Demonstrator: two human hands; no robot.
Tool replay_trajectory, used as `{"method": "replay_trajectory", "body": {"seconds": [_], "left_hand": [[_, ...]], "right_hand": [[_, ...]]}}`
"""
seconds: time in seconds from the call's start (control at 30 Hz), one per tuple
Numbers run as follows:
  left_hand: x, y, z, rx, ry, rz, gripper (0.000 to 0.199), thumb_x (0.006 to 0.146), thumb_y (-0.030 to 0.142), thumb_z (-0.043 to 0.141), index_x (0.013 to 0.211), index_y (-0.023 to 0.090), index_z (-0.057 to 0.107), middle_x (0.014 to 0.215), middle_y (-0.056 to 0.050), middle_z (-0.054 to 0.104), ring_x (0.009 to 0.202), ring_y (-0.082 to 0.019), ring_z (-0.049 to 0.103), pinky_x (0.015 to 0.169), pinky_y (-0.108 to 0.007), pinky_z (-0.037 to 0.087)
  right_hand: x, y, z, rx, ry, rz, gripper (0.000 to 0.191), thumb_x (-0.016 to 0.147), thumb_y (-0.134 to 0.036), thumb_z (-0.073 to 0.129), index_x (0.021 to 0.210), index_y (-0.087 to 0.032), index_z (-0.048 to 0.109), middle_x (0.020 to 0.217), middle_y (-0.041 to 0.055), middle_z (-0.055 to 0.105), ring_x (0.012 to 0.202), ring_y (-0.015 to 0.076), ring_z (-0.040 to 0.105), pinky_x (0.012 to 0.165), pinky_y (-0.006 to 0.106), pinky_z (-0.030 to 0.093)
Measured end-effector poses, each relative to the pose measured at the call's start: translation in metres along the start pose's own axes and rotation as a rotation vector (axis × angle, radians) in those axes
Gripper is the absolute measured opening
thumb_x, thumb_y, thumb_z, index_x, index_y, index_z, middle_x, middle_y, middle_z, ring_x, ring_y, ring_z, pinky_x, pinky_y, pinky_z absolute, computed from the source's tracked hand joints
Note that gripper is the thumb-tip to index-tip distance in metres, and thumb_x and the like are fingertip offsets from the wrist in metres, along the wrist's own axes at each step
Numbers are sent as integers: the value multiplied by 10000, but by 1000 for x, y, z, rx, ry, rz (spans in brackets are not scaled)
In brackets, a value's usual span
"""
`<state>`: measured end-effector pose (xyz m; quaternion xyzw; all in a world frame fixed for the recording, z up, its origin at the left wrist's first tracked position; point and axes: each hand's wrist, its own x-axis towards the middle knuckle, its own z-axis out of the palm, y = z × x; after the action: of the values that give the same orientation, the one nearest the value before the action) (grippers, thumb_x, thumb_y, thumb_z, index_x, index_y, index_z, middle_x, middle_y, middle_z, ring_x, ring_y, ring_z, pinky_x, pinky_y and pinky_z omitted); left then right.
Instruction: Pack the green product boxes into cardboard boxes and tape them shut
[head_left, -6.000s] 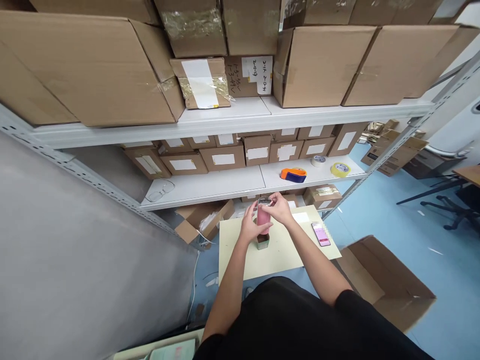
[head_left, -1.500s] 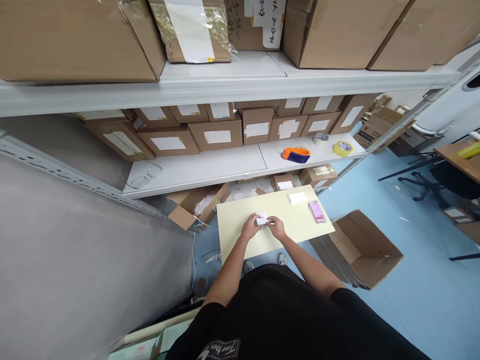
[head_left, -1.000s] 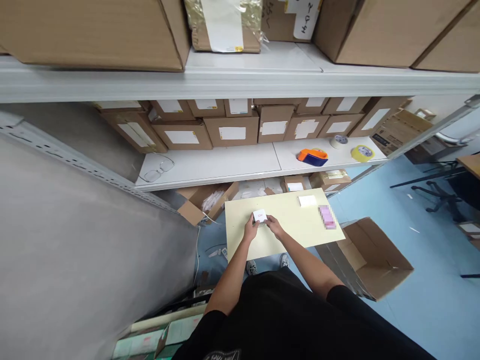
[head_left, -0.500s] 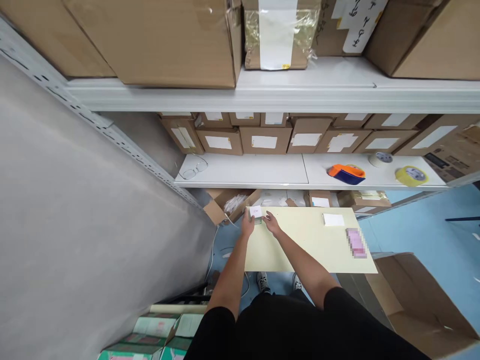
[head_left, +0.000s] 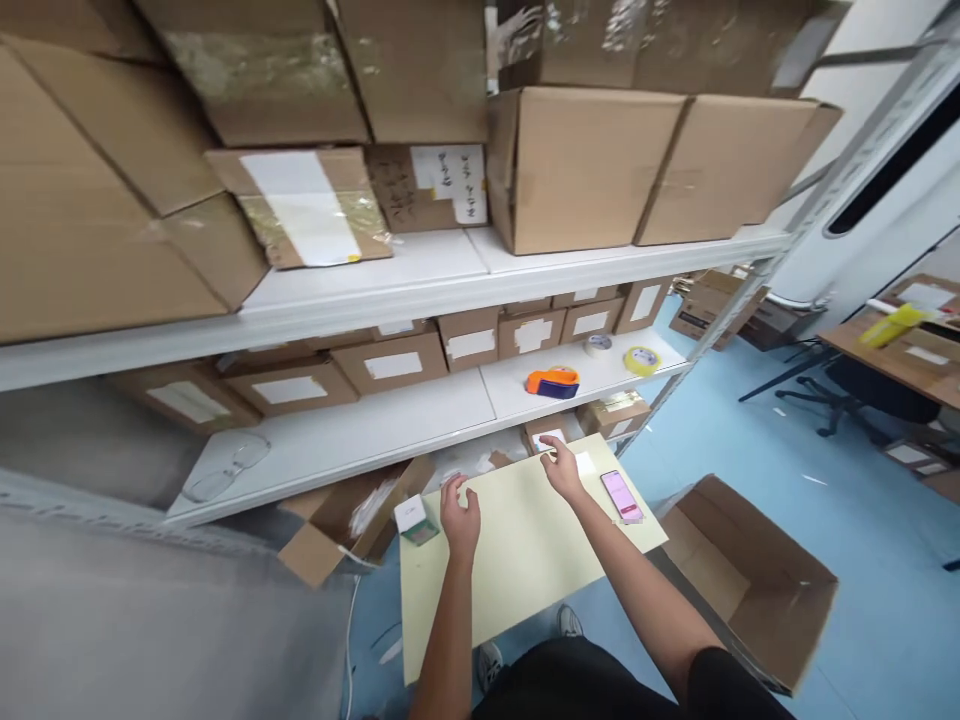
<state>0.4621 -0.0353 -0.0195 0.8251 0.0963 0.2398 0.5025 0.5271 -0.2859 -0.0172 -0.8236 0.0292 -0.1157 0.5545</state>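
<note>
A small box with a white top and green side [head_left: 415, 520] stands at the left corner of the pale yellow board [head_left: 517, 550]. Just right of it, my left hand [head_left: 460, 512] is raised with fingers apart, holding nothing and not touching the box. My right hand [head_left: 561, 468] hovers over the board's far side, fingers spread and nothing in them. Beside it lies a white paper stack [head_left: 585, 463], partly hidden by that hand. A phone with a pink screen [head_left: 622, 496] rests near the board's right edge.
Behind the board, a shelf [head_left: 390, 425] carries glasses [head_left: 229, 470], an orange and blue tape dispenser [head_left: 553, 382], tape rolls [head_left: 642, 360] and labelled cartons. An open carton [head_left: 742, 580] sits at the right; another [head_left: 352, 515] is at the left, under the shelf.
My left hand has let go of the small box, which now stands alone. My right hand has moved right toward the white papers. The view has turned to the right.
</note>
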Motion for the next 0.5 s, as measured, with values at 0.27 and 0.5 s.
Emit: {"method": "replay_trajectory", "body": {"seconds": [0.27, 0.5], "left_hand": [[-12, 56, 32, 21, -269, 96, 331, 925, 348, 506, 1154, 220, 709, 1297, -119, 677, 957, -215, 720, 824, -365, 611], [-59, 48, 4, 142, -248, 35, 336, 906, 378, 509, 1118, 241, 730, 1219, -92, 718, 840, -196, 728, 740, -339, 621]], "right_hand": [[147, -26, -82, -330, -31, -313, 643, 809, -168, 539, 1450, -143, 565, 1470, 148, 603, 1407, 293, 510, 1233, 471, 358], [189, -39, -69, -763, -304, -253, 459, 864, -183, 632, 1307, -64, 613, 1263, 231, 689, 1242, 343, 590, 1138, 459, 393]]}}
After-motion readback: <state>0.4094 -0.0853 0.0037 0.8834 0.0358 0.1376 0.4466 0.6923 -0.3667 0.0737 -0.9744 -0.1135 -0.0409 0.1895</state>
